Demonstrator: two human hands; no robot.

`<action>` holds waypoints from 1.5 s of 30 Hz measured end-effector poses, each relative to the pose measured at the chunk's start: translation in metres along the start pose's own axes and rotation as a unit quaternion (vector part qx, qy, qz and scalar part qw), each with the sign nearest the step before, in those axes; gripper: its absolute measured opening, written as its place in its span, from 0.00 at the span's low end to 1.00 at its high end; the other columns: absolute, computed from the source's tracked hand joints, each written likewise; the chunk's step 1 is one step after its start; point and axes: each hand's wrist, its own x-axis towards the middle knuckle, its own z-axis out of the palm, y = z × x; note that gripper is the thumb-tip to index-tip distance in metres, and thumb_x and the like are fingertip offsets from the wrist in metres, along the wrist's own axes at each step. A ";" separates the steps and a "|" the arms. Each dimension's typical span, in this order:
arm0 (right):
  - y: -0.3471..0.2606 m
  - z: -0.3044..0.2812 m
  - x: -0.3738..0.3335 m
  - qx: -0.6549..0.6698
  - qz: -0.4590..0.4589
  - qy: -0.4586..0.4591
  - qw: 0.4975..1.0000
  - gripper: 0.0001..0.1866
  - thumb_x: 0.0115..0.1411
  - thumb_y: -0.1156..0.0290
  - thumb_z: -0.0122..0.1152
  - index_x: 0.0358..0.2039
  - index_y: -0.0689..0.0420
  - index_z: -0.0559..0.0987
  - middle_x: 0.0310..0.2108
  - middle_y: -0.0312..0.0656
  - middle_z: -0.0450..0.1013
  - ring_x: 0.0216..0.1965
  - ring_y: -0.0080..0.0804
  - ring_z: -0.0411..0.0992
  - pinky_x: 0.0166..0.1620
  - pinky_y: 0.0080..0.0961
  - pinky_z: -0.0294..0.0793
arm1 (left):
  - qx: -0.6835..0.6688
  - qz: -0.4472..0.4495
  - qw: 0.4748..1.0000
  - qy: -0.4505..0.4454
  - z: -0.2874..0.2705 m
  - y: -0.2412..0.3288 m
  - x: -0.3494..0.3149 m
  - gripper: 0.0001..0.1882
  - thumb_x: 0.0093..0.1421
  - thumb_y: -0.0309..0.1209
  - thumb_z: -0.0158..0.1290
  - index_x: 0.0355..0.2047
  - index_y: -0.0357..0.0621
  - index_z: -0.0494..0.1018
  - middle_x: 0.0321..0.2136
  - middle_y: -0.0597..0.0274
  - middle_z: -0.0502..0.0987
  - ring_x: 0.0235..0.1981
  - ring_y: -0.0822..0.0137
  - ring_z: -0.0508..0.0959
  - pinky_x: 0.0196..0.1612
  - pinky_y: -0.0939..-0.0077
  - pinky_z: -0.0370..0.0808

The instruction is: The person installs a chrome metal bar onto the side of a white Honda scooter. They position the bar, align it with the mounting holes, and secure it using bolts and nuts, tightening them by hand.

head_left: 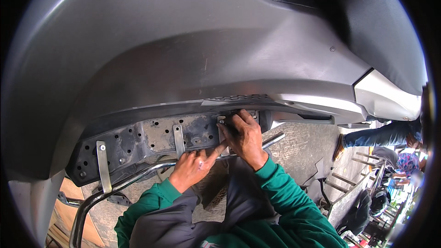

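A bent chrome tube (149,169) with flat metal tabs runs below the grey body panel (183,59) of a vehicle. My left hand (195,165) is closed over this tube, its index finger stretched toward the tab under my right hand. Curled at the top of that tab, my right hand (243,138) has its fingertips pressed in by a bolt head (222,121); what they pinch is hidden. Two more tabs, a middle one (178,138) and a left one (103,165), lie against the dark, perforated footboard underside (158,133). The left tab has a bolt in its upper end.
A dark seat (381,27) rises at the upper right. Below lies a rough concrete floor (294,151), with a tan board (78,211) at lower left. At right are a person's jeans-clad leg (372,135) and a metal rack (351,188).
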 end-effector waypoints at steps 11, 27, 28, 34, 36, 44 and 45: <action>0.004 0.001 0.001 0.011 0.007 -0.002 1.000 0.11 0.55 0.73 0.81 0.36 0.59 0.85 0.34 0.47 0.76 0.35 0.51 0.78 0.37 0.43 0.78 | 0.025 0.013 0.999 0.016 0.001 -0.001 0.000 0.43 0.66 0.33 0.60 0.81 0.66 0.62 0.27 0.56 0.80 0.30 0.57 0.85 0.33 0.63 0.86; 0.027 0.021 -0.013 0.038 -0.019 -0.038 0.998 0.16 0.62 0.74 0.61 0.49 0.67 0.80 0.53 0.60 0.75 0.56 0.60 0.75 0.61 0.48 0.77 | -0.076 -0.020 0.995 -0.057 0.003 -0.010 0.003 0.44 0.57 0.25 0.67 0.76 0.48 0.68 0.34 0.40 0.84 0.34 0.36 0.85 0.39 0.43 0.81; 0.025 0.022 -0.014 0.034 -0.016 -0.039 0.999 0.16 0.62 0.74 0.61 0.49 0.67 0.80 0.54 0.59 0.74 0.57 0.60 0.74 0.61 0.48 0.77 | -0.073 -0.020 0.996 -0.053 0.005 -0.010 0.002 0.44 0.57 0.25 0.67 0.75 0.47 0.68 0.34 0.40 0.84 0.34 0.36 0.85 0.39 0.43 0.81; 0.019 0.025 -0.014 0.022 -0.026 -0.016 0.999 0.15 0.63 0.73 0.60 0.48 0.67 0.80 0.55 0.59 0.75 0.57 0.58 0.74 0.62 0.47 0.76 | -0.062 -0.008 0.998 -0.014 0.003 -0.006 0.005 0.40 0.57 0.27 0.67 0.72 0.46 0.72 0.30 0.41 0.83 0.31 0.35 0.84 0.37 0.42 0.81; 0.025 0.019 -0.016 0.004 -0.042 -0.081 0.996 0.16 0.63 0.73 0.60 0.49 0.67 0.80 0.55 0.59 0.75 0.57 0.59 0.74 0.62 0.47 0.76 | -0.066 -0.010 0.997 -0.026 0.001 -0.005 0.006 0.40 0.57 0.27 0.67 0.72 0.46 0.72 0.30 0.41 0.83 0.30 0.36 0.84 0.37 0.41 0.81; 0.020 0.024 -0.016 -0.028 0.006 -0.048 0.998 0.21 0.62 0.73 0.62 0.55 0.67 0.80 0.61 0.60 0.76 0.62 0.60 0.74 0.64 0.46 0.77 | -0.065 -0.020 0.997 -0.031 0.003 -0.007 0.003 0.44 0.57 0.33 0.70 0.74 0.58 0.69 0.29 0.48 0.84 0.29 0.41 0.86 0.34 0.45 0.83; 0.021 0.022 -0.015 -0.007 0.019 -0.065 0.998 0.21 0.62 0.75 0.63 0.55 0.67 0.80 0.59 0.60 0.75 0.61 0.60 0.74 0.63 0.47 0.77 | -0.069 -0.012 0.997 -0.030 0.002 -0.008 0.002 0.45 0.57 0.34 0.71 0.75 0.60 0.69 0.29 0.48 0.84 0.30 0.42 0.86 0.35 0.45 0.84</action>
